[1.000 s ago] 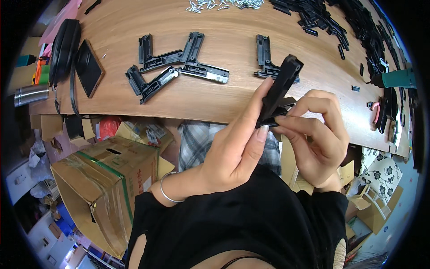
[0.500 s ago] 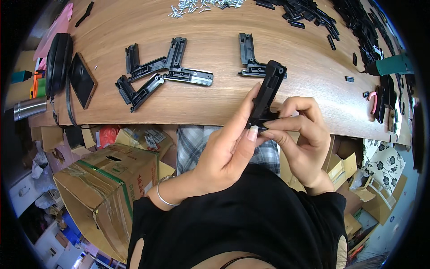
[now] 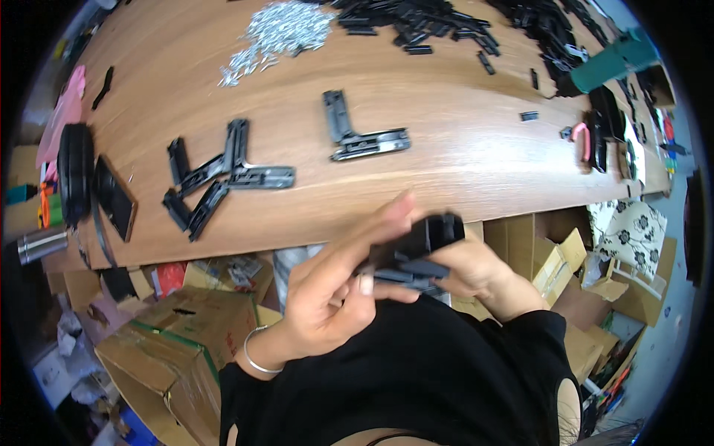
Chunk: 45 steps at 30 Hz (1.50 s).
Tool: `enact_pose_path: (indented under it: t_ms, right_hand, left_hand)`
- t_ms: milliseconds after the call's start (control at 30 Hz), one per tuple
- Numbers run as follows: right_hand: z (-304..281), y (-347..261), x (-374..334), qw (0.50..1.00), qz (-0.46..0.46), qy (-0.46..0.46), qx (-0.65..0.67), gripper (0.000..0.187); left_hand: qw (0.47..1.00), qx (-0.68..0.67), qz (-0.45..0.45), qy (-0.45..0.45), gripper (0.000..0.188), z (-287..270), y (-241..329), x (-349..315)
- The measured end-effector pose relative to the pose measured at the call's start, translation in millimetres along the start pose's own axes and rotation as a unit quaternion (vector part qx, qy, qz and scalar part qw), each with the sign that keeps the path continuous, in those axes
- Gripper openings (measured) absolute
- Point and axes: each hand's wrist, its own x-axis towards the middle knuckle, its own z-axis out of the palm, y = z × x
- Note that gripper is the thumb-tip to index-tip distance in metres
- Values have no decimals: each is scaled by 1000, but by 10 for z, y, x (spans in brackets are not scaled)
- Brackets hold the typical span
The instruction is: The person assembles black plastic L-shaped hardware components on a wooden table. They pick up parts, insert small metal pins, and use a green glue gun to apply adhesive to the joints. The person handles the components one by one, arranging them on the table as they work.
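A black plastic pistol-shaped piece (image 3: 424, 236) is tilted between my hands, in front of my chest, blurred by motion. My left hand (image 3: 327, 290) is closed on its left end, thumb against the near side. Behind the piece's right side is my right hand (image 3: 476, 264); its fingers are hidden and smeared. On the table beyond lies an L-shaped black half-shell (image 3: 372, 143), its hollow inner side up. Several similar half-shells (image 3: 256, 177) lie clustered to the left.
Toward the far edge are a heap of silver screws (image 3: 286, 30) and a pile of small black parts (image 3: 424, 22). At the right are a teal power screwdriver (image 3: 610, 63) and pink-handled pliers (image 3: 582, 140). A phone (image 3: 115, 197) and black case (image 3: 76, 175) lie left. A cardboard box (image 3: 171, 349) stands below.
The pistol-shaped piece has swung from nearly upright to a flatter tilt and come lower, nearer my body. My right hand has moved behind it. The view has shifted, showing more of the far table.
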Motion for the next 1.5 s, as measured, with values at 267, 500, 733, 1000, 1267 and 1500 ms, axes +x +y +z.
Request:
enact_pose_path:
  t_ms: [267, 500, 733, 1000, 1267, 1500]
  right_hand:
    - [54, 3, -83, 991, 20, 88, -98, 7]
    - [-25, -155, -202, 883, -126, 22, -451, 16]
    - [-614, -1004, -298, 314, -315, 457, -771, 20]
    - [-868, -1102, -199, 322, -276, 478, -769, 15]
    - [-740, -806, -146, 546, -361, 367, -661, 16]
    - [-25, -423, 201, 372, -369, 70, -849, 17]
  left_hand:
    - [971, 215, 44, -95, 33, 61, -43, 84]
    - [992, 127, -7, 23, 47, 43, -218, -3]
    - [831, 513, 21, 213, 38, -149, -201, 48]
    - [637, 756, -45, 147, 48, -111, -207, 239]
    - [690, 703, -11, 174, 85, -289, -152, 67]
    - [714, 681, 52, 155, 91, -397, -187, 150]
